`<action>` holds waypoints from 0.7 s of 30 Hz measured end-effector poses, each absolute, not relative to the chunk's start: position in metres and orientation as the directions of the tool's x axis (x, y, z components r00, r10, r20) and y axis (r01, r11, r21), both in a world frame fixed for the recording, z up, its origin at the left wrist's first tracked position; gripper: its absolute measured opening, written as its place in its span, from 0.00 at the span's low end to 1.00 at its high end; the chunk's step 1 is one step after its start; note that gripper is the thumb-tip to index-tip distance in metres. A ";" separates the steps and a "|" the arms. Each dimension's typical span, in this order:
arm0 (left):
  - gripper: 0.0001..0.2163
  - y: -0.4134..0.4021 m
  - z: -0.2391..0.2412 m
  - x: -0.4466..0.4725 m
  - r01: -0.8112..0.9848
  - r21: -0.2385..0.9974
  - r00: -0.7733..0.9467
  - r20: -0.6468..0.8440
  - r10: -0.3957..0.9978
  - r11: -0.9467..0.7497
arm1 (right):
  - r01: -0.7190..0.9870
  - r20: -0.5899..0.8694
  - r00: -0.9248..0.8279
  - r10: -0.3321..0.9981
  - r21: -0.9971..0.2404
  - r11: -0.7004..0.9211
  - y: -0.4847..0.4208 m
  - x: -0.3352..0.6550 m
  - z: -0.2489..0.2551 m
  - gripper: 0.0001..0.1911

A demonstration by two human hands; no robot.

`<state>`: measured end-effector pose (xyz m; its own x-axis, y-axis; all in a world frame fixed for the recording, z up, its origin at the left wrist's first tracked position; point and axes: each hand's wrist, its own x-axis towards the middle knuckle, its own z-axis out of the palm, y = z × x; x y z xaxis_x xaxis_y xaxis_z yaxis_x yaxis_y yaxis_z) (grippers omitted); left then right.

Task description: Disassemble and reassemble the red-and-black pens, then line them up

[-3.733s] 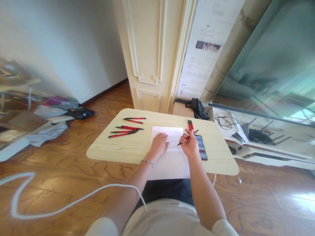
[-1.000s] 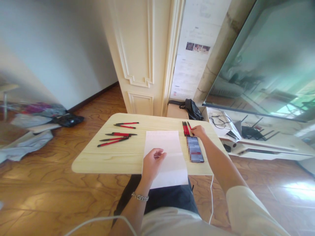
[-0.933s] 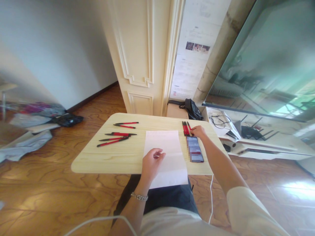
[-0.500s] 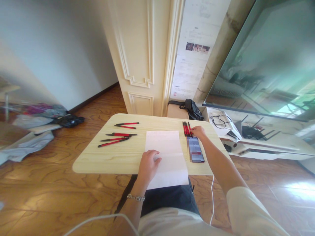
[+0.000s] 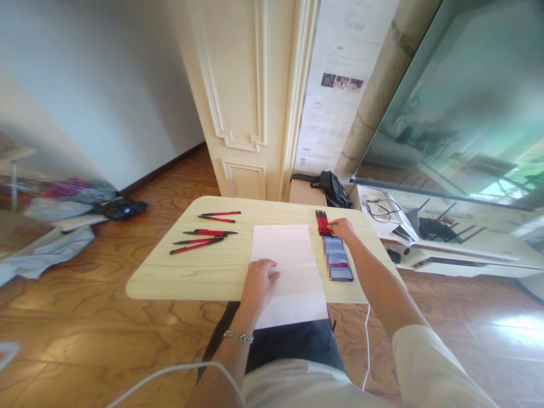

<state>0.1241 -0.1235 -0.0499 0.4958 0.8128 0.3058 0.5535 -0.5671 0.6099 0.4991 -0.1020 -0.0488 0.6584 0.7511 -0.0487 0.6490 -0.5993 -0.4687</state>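
Observation:
A white sheet of paper lies in the middle of the light wooden table, hanging over its near edge. My left hand rests on the paper's left side with fingers loosely curled, holding nothing. My right hand reaches to the far right, fingertips pressed against a tight row of red and black pens lying side by side. A dark phone lies just below those pens, beside my right forearm. Several more red and black pens lie scattered on the table's left part.
A black bag sits on a low stand behind the table by a cream panelled door. A low white shelf with cables runs under a large glass panel at right. Clothes and bags lie on the wooden floor at left. A white cable crosses near my lap.
My right hand, which held a pen above the paper, now rests at the pen row, nudging the pens closer together. My left hand slid slightly toward the near edge and flattened a little.

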 end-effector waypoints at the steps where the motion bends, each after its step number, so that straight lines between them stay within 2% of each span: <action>1: 0.08 -0.123 -0.050 0.125 0.554 0.610 0.495 0.306 0.813 -0.567 | 0.648 -0.050 0.659 0.751 -0.470 -0.600 -0.102 0.499 -0.049 0.14; 15: 0.08 -0.115 -0.051 0.129 0.565 0.584 0.509 0.309 0.803 -0.583 | 0.634 -0.033 0.661 0.749 -0.508 -0.582 -0.104 0.497 -0.046 0.14; 21: 0.07 -0.119 -0.042 0.125 0.530 0.597 0.473 0.381 0.795 -0.602 | 0.645 0.062 0.669 0.741 -0.544 -0.537 -0.116 0.472 -0.025 0.16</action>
